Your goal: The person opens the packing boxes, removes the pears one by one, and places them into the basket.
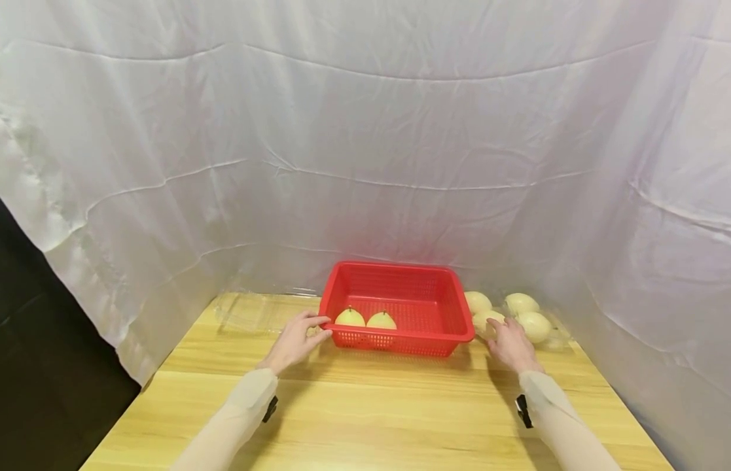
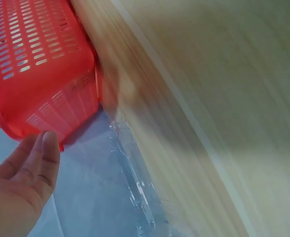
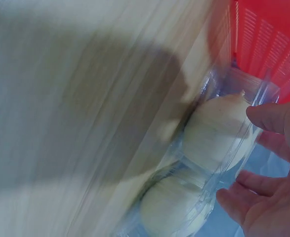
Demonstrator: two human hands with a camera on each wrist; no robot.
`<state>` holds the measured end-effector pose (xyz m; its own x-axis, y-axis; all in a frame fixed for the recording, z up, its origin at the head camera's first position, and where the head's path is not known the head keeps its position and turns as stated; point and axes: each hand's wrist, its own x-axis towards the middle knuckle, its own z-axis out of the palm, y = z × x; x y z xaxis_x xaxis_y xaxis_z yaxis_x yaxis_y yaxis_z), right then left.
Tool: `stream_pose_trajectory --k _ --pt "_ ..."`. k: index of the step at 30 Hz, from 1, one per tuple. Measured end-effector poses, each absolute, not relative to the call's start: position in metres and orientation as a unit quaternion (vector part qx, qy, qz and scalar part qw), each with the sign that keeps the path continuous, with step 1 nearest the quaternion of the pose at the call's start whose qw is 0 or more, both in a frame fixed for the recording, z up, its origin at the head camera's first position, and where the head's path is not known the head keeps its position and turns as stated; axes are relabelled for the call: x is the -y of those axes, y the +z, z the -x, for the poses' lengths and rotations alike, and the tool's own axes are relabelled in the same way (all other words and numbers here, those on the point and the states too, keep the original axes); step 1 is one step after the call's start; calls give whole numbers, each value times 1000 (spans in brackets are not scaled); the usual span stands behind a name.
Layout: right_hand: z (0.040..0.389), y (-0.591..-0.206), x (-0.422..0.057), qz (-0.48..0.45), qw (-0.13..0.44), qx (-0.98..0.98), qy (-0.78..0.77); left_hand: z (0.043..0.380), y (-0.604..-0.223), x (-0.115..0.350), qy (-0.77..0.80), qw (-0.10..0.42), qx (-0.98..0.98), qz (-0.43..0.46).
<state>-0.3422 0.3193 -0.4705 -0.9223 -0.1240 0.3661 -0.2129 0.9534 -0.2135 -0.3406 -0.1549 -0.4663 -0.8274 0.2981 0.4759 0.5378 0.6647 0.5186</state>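
A red plastic basket stands at the back of the table with two pale yellow pears inside. My left hand holds the basket's front left corner, fingers at the rim and thumb by the front wall. Right of the basket, several pears sit in a clear plastic tray. My right hand is at the nearest left pear, thumb and fingers spread over it and the tray edge. Whether its fingertips touch the pear, I cannot tell.
Another clear plastic tray lies left of the basket, with no pears visible in it. The wooden table extends in front. White cloth hangs behind and along both sides.
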Motion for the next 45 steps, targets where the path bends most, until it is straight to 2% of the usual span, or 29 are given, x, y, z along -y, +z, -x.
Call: stream_pose_trajectory --k 14,39,45 --pt "341 -472 -325 -74 177 974 121 345 -468 153 -340 164 900 219" --pt "325 -477 -346 -104 256 946 167 349 -472 155 -348 159 897 220" --pt "315 -470 -361 -130 233 942 206 349 -472 156 -350 164 896 217"
